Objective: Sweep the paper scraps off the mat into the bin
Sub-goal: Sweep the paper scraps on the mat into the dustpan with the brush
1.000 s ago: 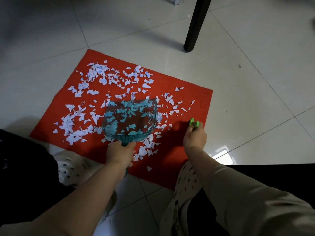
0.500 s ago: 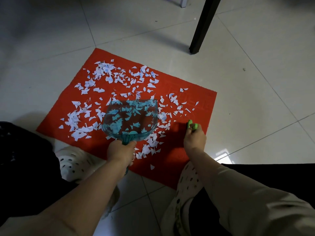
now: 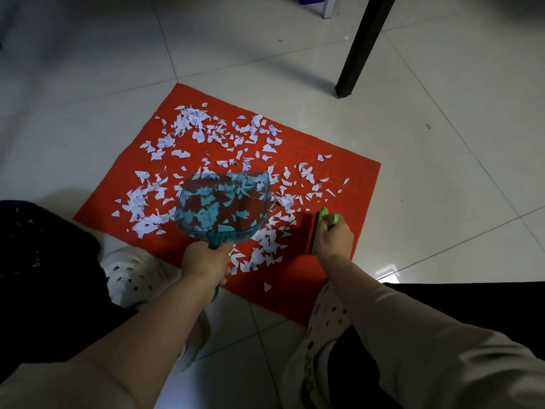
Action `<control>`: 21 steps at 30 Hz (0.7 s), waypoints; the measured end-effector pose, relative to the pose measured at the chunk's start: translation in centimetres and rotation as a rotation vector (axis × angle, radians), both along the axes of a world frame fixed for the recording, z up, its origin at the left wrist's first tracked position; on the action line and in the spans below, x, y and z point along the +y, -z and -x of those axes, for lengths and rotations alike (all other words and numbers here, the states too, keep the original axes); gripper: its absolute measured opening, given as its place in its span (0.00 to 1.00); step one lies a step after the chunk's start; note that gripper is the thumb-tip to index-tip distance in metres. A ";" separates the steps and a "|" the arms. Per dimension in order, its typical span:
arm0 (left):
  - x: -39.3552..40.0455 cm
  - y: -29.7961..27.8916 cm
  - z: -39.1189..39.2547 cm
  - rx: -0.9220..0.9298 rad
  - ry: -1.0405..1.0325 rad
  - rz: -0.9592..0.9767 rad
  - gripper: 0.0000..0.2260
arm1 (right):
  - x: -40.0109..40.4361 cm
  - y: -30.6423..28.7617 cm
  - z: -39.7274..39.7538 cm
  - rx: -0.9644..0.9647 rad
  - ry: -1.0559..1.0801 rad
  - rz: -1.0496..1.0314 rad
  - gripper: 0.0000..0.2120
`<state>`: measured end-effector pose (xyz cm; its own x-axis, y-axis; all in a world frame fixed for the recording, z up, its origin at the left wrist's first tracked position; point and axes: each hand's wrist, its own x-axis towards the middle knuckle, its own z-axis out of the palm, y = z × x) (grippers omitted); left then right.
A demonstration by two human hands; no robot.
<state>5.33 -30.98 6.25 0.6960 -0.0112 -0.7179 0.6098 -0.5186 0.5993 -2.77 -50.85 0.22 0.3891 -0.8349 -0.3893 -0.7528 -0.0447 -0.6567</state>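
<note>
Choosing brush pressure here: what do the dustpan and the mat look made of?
Dustpan: likely clear teal plastic, glossy; the scraps show through it. Mat: red, matte, probably a woven or rubbery textile; a faint embossed pattern shows by its right edge.

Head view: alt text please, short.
A person's left hand holds a clear teal dustpan over a red mat strewn with white paper scraps, while the right hand grips a green brush on the mat. Tiled floor surrounds it.
</note>
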 end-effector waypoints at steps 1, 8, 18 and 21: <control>0.1 -0.1 0.0 0.001 0.002 0.001 0.07 | 0.0 0.1 0.2 0.034 -0.001 -0.013 0.10; 0.8 -0.5 -0.1 -0.021 -0.001 -0.009 0.07 | 1.2 -0.1 -0.3 -0.028 -0.163 -0.130 0.10; 2.4 -2.4 0.0 -0.031 -0.067 -0.002 0.08 | 1.2 -3.6 0.1 -0.144 -0.347 -0.207 0.08; 2.9 -3.1 0.4 -0.042 -0.096 0.018 0.06 | 1.8 -3.5 0.7 -0.051 -0.586 -0.189 0.09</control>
<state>4.94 -28.11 9.33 0.7239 0.0445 -0.6885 0.6305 -0.4477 0.6340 -3.45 -49.08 3.72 0.7841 -0.3951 -0.4786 -0.6060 -0.3208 -0.7279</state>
